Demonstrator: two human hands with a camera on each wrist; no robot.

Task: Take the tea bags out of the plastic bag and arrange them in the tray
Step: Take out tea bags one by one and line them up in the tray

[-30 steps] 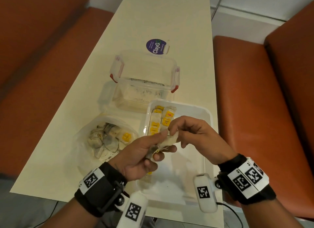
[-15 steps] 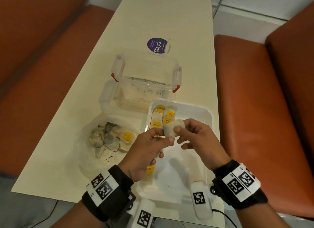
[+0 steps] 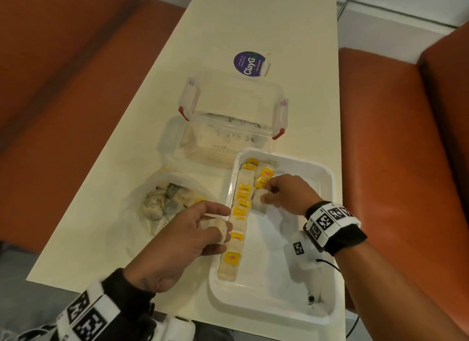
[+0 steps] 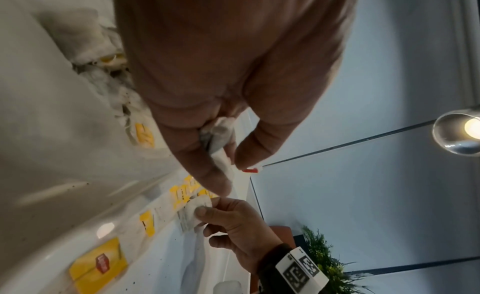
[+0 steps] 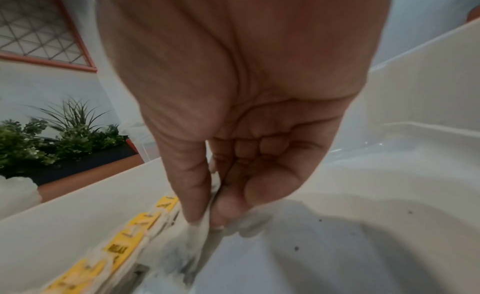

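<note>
Cream tabletop [image 3: 253, 23], centre frame: right hand [image 3: 284, 193] pinches a tea bag [image 3: 259, 201], lowering it into the tray [image 3: 327, 178], second row. Left hand [image 3: 182, 236] grips a spare tea bag [image 3: 215, 225]. Next: release flush beside the first row [image 3: 238, 213].

Right hand [image 3: 286, 193] reaches forward, palm down, forearm angled in from lower right. Thumb and index fingers [image 5: 197, 195] pinch tea bag [image 3: 260, 201], other fingers curled under palm. Black wristband with coded white tags on right wrist.

Left hand [image 3: 187, 236] lower and nearer body, back of hand up, wrist bent slightly. Fingers curled, gripping second tea bag [image 3: 215, 226] between thumb and middle fingers; index finger extends forward, loose. Same black wristband with tags on left wrist. Hands apart, not touching.
</note>
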